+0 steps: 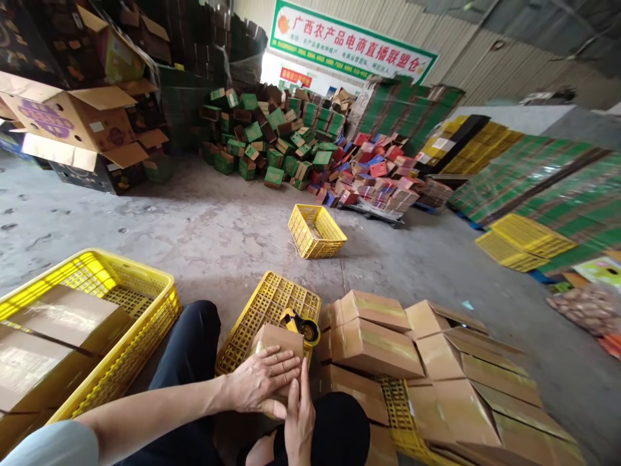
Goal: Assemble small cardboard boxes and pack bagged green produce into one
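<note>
A small brown cardboard box (277,338) rests on a yellow plastic crate (242,320) turned upside down between my knees. My left hand (264,380) lies flat across the box, with its fingers stretched out. Against the near right edge of the box, my right hand (299,421) stands upright with straight fingers, close to the left fingertips. Just behind the box, a yellow and black tape dispenser (301,325) lies on the crate. My hands cover the near part of the box.
At left, a yellow crate (169,291) holds cardboard boxes (72,317). More brown boxes (376,346) are stacked at right, partly over another yellow crate (400,408). A yellow basket (317,248) stands on the floor ahead. Green cartons (274,176) and red cartons (381,169) are heaped behind it.
</note>
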Demonstrator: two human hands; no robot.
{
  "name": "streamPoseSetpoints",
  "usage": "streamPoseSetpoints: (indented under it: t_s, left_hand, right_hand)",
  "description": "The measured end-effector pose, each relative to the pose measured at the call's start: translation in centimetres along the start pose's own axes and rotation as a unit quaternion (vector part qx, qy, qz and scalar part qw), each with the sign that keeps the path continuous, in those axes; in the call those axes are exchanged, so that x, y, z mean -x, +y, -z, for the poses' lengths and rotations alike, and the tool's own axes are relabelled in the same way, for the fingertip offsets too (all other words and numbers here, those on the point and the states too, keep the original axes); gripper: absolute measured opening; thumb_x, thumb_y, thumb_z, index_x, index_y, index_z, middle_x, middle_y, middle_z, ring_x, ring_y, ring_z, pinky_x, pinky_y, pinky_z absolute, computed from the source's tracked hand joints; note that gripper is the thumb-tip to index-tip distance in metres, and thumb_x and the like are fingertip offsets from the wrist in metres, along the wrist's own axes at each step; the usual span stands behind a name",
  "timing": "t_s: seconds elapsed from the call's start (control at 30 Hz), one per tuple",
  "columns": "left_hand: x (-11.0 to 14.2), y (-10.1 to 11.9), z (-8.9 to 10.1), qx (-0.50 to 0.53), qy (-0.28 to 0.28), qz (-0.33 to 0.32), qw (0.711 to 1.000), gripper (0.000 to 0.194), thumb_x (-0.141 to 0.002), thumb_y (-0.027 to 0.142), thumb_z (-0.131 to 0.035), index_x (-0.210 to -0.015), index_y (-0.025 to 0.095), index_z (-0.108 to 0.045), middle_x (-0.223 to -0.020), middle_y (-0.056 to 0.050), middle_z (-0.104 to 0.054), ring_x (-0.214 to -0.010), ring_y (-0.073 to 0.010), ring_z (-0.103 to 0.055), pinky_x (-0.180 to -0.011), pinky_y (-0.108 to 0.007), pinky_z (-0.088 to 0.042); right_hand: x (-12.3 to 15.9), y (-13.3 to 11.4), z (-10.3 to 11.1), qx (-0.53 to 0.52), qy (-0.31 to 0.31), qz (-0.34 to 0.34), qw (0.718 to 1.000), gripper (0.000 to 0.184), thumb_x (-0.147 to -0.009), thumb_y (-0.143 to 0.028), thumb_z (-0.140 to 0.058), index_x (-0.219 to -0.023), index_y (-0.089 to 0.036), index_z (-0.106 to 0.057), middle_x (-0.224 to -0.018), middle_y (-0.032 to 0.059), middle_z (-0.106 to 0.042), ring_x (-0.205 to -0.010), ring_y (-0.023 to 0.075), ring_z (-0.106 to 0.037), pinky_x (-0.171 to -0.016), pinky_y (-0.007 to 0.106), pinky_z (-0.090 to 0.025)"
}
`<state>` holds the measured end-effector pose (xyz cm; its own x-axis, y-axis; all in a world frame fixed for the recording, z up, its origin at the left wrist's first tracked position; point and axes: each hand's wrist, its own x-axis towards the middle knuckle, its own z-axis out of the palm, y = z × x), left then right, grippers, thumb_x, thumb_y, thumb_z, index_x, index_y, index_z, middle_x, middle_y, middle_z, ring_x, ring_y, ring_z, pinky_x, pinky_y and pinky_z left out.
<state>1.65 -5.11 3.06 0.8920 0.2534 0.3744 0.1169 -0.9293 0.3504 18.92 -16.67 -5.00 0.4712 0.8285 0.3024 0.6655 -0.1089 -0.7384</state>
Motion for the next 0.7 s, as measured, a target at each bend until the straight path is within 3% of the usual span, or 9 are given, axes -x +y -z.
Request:
streamPoseSetpoints:
  t_s: [0.1,0.2,0.33,0.43,0.53,0.7]
  left_hand:
    - [0.9,-1.2,0.7,0.03,-0.016,-0.017,0.999,0.081,-0.101,0.068,-0.043,-0.165,0.021,-0.03,-0.163,-0.01,-0.043,-0.156,-0.0256,-0.033,-0.132,-0.044,-0.017]
    - [1.6,-2.2,0.9,0.055,-0.019,-0.037,0.998,0.072,-0.102,0.063,-0.048,-0.162,0.024,-0.038,-0.16,-0.007,-0.048,-0.155,-0.0239,-0.036,-0.132,-0.044,-0.015]
    - [2.0,-3.3,0.3,0.083,0.005,-0.047,0.995,0.059,-0.102,0.058,-0.053,-0.151,0.026,-0.056,-0.152,-0.006,-0.059,-0.149,-0.0228,-0.046,-0.129,-0.041,-0.027]
    - [2.2,-3.4,-0.5,0.095,0.032,-0.055,0.993,0.054,-0.102,0.055,-0.054,-0.146,0.024,-0.062,-0.145,-0.008,-0.065,-0.144,-0.0234,-0.053,-0.125,-0.039,-0.036]
    - [3.3,-3.0,-0.6,0.1,0.035,-0.048,0.993,0.057,-0.103,0.054,-0.053,-0.151,0.021,-0.056,-0.147,-0.01,-0.063,-0.145,-0.0243,-0.052,-0.127,-0.041,-0.035]
    - [7.0,-2.1,0.2,0.13,0.022,0.026,0.991,0.059,-0.108,0.045,-0.047,-0.163,0.025,-0.037,-0.162,-0.008,-0.047,-0.154,-0.0252,-0.037,-0.131,-0.047,-0.025]
  right_hand:
    - [0.5,-0.7,-0.4,0.001,0.017,-0.003,1.0,0.061,-0.107,-0.055,-0.041,-0.152,-0.017,-0.054,-0.146,0.0148,-0.063,-0.13,0.0312,-0.066,-0.1,0.042,-0.061]
    - [0.6,-1.6,-0.3,0.026,0.026,0.054,0.998,0.053,-0.108,-0.047,-0.044,-0.15,-0.019,-0.056,-0.151,0.0135,-0.058,-0.137,0.0317,-0.061,-0.106,0.045,-0.058]
    - [0.2,-2.4,0.9,0.074,0.0,0.172,0.982,0.05,-0.107,-0.04,-0.049,-0.155,-0.023,-0.05,-0.159,0.0096,-0.05,-0.147,0.0326,-0.049,-0.113,0.049,-0.053]
    - [0.0,-2.6,1.9,0.097,-0.031,0.22,0.97,0.063,-0.105,-0.044,-0.054,-0.162,-0.024,-0.036,-0.158,0.0109,-0.053,-0.141,0.0321,-0.056,-0.108,0.047,-0.057]
    - [0.3,-2.6,2.5,0.13,-0.019,0.237,0.962,0.067,-0.103,-0.044,-0.058,-0.163,-0.025,-0.035,-0.154,0.0108,-0.057,-0.137,0.0332,-0.06,-0.105,0.048,-0.059]
    - [1.3,-2.8,2.5,0.166,0.025,0.247,0.954,0.067,-0.101,-0.038,-0.063,-0.162,-0.023,-0.038,-0.148,0.0111,-0.063,-0.137,0.0351,-0.06,-0.101,0.048,-0.061]
